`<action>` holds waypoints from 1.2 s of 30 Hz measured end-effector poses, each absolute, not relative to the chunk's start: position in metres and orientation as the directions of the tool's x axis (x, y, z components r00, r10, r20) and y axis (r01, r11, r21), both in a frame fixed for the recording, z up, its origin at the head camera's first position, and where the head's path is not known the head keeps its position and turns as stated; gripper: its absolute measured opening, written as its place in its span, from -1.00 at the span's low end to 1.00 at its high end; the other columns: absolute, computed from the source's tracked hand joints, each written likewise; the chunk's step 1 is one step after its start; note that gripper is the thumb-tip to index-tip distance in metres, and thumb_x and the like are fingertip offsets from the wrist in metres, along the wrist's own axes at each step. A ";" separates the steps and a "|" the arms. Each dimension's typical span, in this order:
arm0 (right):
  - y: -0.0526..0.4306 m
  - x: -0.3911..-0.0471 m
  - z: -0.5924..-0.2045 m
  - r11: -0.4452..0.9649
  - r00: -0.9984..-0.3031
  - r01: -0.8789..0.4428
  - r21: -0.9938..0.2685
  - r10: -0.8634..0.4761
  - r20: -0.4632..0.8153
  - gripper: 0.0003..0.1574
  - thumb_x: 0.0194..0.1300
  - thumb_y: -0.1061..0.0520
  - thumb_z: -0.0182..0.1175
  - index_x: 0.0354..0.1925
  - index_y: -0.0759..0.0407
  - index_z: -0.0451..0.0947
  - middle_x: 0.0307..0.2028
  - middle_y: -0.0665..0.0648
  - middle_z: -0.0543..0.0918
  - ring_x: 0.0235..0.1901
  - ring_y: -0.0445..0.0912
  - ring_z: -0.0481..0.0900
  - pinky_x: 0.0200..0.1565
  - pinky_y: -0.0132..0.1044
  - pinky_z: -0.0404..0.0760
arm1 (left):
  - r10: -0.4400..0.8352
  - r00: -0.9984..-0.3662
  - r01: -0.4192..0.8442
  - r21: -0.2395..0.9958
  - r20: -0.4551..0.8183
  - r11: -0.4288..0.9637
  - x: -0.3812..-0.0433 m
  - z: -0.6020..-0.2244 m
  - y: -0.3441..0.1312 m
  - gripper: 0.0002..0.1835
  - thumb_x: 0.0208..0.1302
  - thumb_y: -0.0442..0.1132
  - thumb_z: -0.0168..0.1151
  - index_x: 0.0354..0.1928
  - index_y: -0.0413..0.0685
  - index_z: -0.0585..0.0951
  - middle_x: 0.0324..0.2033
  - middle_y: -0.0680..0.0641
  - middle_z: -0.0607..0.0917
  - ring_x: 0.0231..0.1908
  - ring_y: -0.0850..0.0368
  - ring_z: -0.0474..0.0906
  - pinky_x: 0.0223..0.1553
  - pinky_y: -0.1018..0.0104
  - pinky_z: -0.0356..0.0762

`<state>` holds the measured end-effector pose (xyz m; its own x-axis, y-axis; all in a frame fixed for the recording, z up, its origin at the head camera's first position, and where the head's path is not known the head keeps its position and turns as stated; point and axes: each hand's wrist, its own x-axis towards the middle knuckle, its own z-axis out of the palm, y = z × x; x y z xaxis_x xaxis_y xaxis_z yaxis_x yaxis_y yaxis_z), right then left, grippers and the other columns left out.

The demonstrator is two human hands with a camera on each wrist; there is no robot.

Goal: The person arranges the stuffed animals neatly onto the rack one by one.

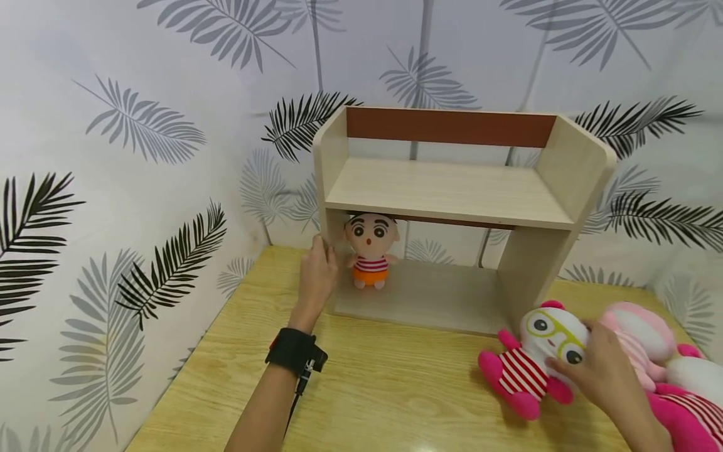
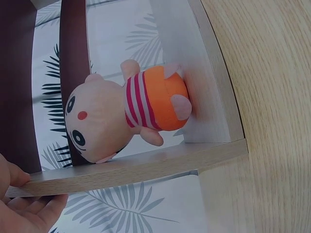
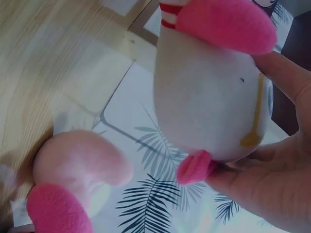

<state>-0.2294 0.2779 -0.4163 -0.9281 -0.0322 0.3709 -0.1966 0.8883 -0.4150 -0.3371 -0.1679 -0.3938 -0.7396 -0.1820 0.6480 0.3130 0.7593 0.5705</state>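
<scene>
My left hand [image 1: 319, 274] grips the left side panel of a small wooden shelf [image 1: 452, 188], thumb inside and fingers outside in the left wrist view. Just right of it, on the lower level, a boy doll [image 1: 369, 245] with a striped top and orange shorts stands upright in the corner. At the shelf's front right, my right hand [image 1: 601, 370] holds a panda plush [image 1: 525, 370] by its head. The panda has yellow glasses, a red-striped body and pink limbs, and it tilts to the left. In the right wrist view fingers wrap the white head [image 3: 209, 97] near a pink ear.
To the right lie a pale pink plush [image 1: 638, 339] and another pink-and-white striped plush [image 1: 695, 408], partly cut off by the frame. The shelf stands on a wood-grain table [image 1: 395, 389] against leaf-patterned walls [image 1: 141, 125]. A black band [image 1: 296, 351] with a cable is on my left wrist.
</scene>
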 end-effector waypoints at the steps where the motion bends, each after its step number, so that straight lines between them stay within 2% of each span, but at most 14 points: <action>1: 0.276 -0.229 -0.416 0.889 -0.918 -0.219 -0.401 -0.049 0.393 0.03 -0.36 0.03 0.52 -0.04 0.56 0.25 -0.39 0.38 0.44 -0.45 0.10 0.37 -0.52 -0.09 0.39 | -0.183 -0.738 0.312 0.570 0.649 0.760 -0.337 -0.393 -0.168 -0.89 0.28 -0.37 0.01 -0.24 -0.31 0.37 -0.49 -0.32 0.58 -0.44 -0.19 0.52 -0.50 -0.05 0.49; 5: 0.270 -0.227 -0.414 0.897 -0.894 -0.259 -0.357 -0.083 0.440 0.05 -0.36 0.07 0.51 0.03 0.53 0.23 -0.28 0.43 0.38 -0.36 0.16 0.33 -0.45 -0.02 0.37 | -0.183 -0.742 0.307 0.568 0.645 0.764 -0.338 -0.392 -0.169 -0.89 0.28 -0.36 0.00 -0.24 -0.30 0.37 -0.49 -0.32 0.58 -0.44 -0.19 0.51 -0.49 -0.05 0.49; 10: 0.263 -0.222 -0.411 0.880 -0.865 -0.310 -0.361 -0.102 0.492 0.00 -0.42 0.15 0.51 0.00 0.49 0.27 -0.26 0.45 0.37 -0.40 0.17 0.37 -0.46 0.01 0.39 | -0.169 -0.747 0.311 0.563 0.643 0.766 -0.338 -0.392 -0.169 -0.89 0.30 -0.35 -0.01 -0.24 -0.30 0.37 -0.51 -0.29 0.58 -0.46 -0.16 0.51 -0.51 -0.03 0.49; 16: 0.249 -0.224 -0.407 0.858 -0.832 -0.373 -0.352 -0.142 0.536 -0.01 -0.45 0.22 0.51 0.01 0.44 0.28 -0.20 0.44 0.39 -0.29 0.19 0.32 -0.42 0.08 0.39 | -0.164 -0.739 0.321 0.556 0.653 0.767 -0.337 -0.391 -0.169 -0.88 0.31 -0.34 -0.02 -0.23 -0.31 0.37 -0.51 -0.29 0.57 -0.46 -0.15 0.51 -0.51 -0.02 0.48; 20: 0.238 -0.228 -0.398 0.856 -0.818 -0.395 -0.333 -0.163 0.552 0.00 -0.41 0.22 0.51 0.05 0.40 0.28 -0.17 0.43 0.39 -0.29 0.18 0.34 -0.41 0.08 0.41 | -0.162 -0.737 0.325 0.554 0.656 0.766 -0.337 -0.391 -0.170 -0.89 0.30 -0.35 -0.02 -0.24 -0.30 0.37 -0.52 -0.29 0.56 -0.46 -0.16 0.50 -0.50 -0.03 0.48; 25: 0.224 -0.241 -0.389 0.825 -0.761 -0.481 -0.297 -0.225 0.609 -0.04 -0.41 0.28 0.49 0.03 0.42 0.28 -0.20 0.40 0.41 -0.33 0.16 0.39 -0.41 0.08 0.45 | -0.165 -0.737 0.325 0.559 0.655 0.763 -0.338 -0.392 -0.170 -0.90 0.28 -0.37 0.01 -0.24 -0.30 0.37 -0.52 -0.28 0.57 -0.46 -0.16 0.51 -0.51 -0.03 0.47; 30: 0.215 -0.261 -0.386 0.797 -0.705 -0.559 -0.230 -0.310 0.638 -0.01 -0.44 0.27 0.51 0.02 0.41 0.28 -0.15 0.39 0.40 -0.26 0.15 0.37 -0.40 0.07 0.46 | -0.158 -0.737 0.323 0.549 0.657 0.771 -0.337 -0.393 -0.169 -0.89 0.28 -0.37 0.00 -0.23 -0.32 0.37 -0.50 -0.31 0.58 -0.44 -0.17 0.52 -0.51 -0.04 0.48; 36: 0.208 -0.285 -0.382 0.788 -0.686 -0.583 -0.196 -0.349 0.638 0.00 -0.38 0.21 0.52 0.06 0.38 0.27 -0.09 0.37 0.40 -0.22 0.13 0.38 -0.37 0.07 0.50 | -0.162 -0.725 0.324 0.539 0.669 0.777 -0.338 -0.396 -0.168 -0.89 0.27 -0.38 0.02 -0.24 -0.31 0.37 -0.53 -0.30 0.57 -0.48 -0.17 0.51 -0.52 -0.03 0.48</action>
